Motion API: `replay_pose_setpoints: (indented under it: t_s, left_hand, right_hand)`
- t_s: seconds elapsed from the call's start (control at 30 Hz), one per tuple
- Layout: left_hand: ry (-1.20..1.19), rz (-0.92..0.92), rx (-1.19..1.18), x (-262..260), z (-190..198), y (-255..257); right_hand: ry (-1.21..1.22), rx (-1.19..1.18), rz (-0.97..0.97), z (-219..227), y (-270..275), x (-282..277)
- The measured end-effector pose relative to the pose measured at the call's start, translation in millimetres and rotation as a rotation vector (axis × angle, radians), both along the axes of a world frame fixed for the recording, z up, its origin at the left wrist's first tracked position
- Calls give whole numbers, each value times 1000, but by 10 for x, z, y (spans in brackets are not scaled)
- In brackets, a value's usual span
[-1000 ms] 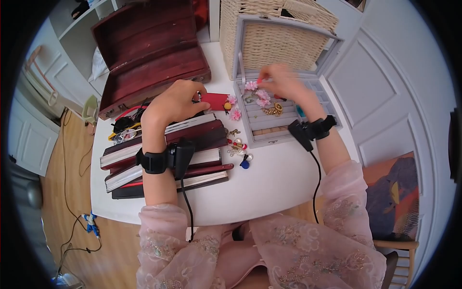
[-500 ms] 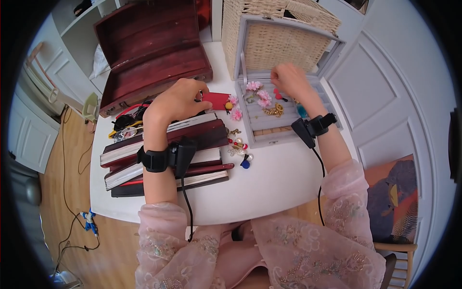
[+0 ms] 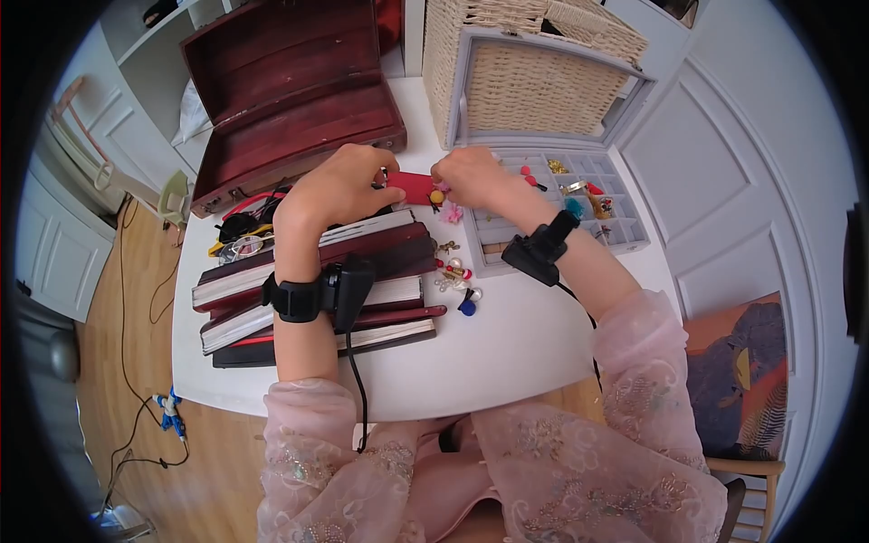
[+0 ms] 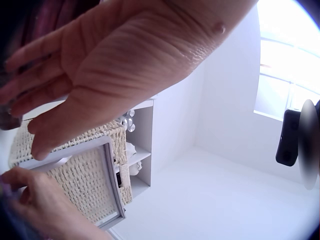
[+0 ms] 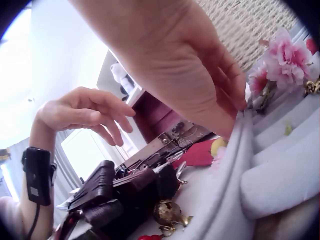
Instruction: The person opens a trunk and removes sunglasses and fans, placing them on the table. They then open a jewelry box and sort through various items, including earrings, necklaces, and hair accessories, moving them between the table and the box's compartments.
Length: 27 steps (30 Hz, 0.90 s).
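My left hand (image 3: 339, 192) hovers with loosely bent fingers at the left end of a flat red piece (image 3: 412, 188); in the right wrist view this hand (image 5: 82, 115) holds nothing. At the red piece's other end, beside a yellow ball (image 3: 437, 196) and pink flowers (image 3: 451, 213), my right hand (image 3: 475, 181) reaches down with bent fingers. Its fingertips are hidden behind the grey box's edge (image 5: 242, 150) in the right wrist view, so a grip cannot be made out. Earrings and small ornaments (image 3: 454, 270) lie below. Inside the grey jewelry box (image 3: 625, 246) are more trinkets.
Several dark books (image 3: 380, 258) lie left of the ornaments, with glasses (image 3: 243, 246) above them. An open dark red case (image 3: 299, 131) stands at the back left. Behind the box's raised lid is a woven basket (image 3: 444, 72). White table surface (image 3: 507, 353) extends in front.
My right hand has moved left from over the jewelry box to the pink flowers by the red piece, uncovering compartments at the box's right. My left hand has hardly moved.
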<state>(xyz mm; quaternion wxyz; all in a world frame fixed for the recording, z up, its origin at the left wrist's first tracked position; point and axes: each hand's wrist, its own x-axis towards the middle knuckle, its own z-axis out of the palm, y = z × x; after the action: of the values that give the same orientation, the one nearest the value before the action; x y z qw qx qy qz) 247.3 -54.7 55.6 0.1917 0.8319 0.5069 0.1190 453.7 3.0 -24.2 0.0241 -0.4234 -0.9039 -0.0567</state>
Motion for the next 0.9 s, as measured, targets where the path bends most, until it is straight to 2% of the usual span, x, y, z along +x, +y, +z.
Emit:
replay_pose_setpoints:
  t_s: [0.2,0.3,0.37,0.5,0.6,0.67,0.9]
  left_hand:
    - [-7,3,5,-17,-6,11]
    - [-1,6,2,-10,-4,5]
    - [-6,14,0,-11,3,4]
    - [5,19,-17,2,8,2]
    - [10,19,-15,8,7,4]
    - [10,11,-6,0,-11,10]
    - [-7,-34,53,-16,-70,36]
  right_hand:
    - [77,-52,-48,47,-28,46]
    - [173,-44,-7,129,-80,109]
    - [350,0,20,241,-106,195]
    - [374,13,-36,473,23,537]
    - [318,126,-101,542,98,818]
    - [224,194,-243,483,133,964]
    - [225,169,-341,254,149,1105]
